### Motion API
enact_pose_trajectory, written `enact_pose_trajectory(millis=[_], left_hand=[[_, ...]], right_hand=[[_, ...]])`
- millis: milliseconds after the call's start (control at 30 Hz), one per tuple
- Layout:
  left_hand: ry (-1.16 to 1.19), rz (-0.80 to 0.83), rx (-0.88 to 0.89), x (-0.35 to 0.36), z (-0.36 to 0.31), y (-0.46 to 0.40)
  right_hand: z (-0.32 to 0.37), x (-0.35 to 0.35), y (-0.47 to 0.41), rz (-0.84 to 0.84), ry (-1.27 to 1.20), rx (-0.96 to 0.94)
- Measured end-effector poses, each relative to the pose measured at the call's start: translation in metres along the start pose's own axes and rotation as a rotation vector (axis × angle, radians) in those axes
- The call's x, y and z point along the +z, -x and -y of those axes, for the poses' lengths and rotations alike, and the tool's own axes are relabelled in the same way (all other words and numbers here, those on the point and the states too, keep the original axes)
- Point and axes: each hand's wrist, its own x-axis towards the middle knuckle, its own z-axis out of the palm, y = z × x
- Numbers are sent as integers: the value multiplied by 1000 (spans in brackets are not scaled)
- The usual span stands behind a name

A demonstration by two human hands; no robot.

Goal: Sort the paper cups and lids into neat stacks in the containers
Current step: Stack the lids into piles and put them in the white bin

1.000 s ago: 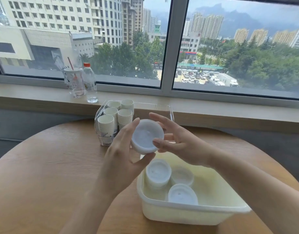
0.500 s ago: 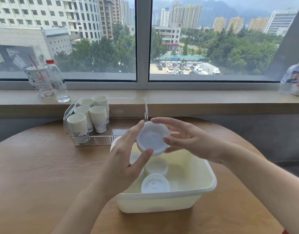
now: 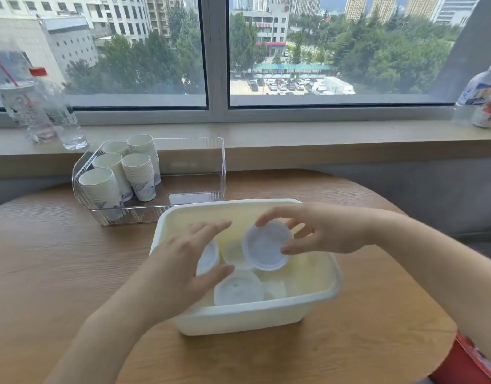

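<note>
Right hand (image 3: 321, 231) pinches a white lid (image 3: 266, 245) by its rim, tilted, above the cream tub (image 3: 238, 317). Left hand (image 3: 180, 270) spread wide, empty, over a lid stack (image 3: 209, 256) at the tub's left side, probably to steady it. More lids (image 3: 237, 291) lie below. Stacked paper cups (image 3: 119, 173) sit beyond the left hand in the clear bin (image 3: 194, 189).

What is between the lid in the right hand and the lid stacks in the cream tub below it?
Nothing visible blocks it. The right hand holds the lid by its rim, over the open tub, above the lids already inside. The left hand hangs over the stack on the tub's left side, so that one is partly covered.
</note>
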Motion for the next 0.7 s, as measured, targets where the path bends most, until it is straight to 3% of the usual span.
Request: enact_pose_trajectory(millis=[167,333,533,700], left_hand=[[-121,60,-30,5,4,-2],[-113,42,-53,12,4,5],[-126,34,-24,16,2,15],[-112,-7,-14,16,4,15]], right_hand=[[5,6,-10,136,306,124],[8,11,-24,233,452,165],[10,25,-37,311,522,174],[8,33,-41,249,560,168]])
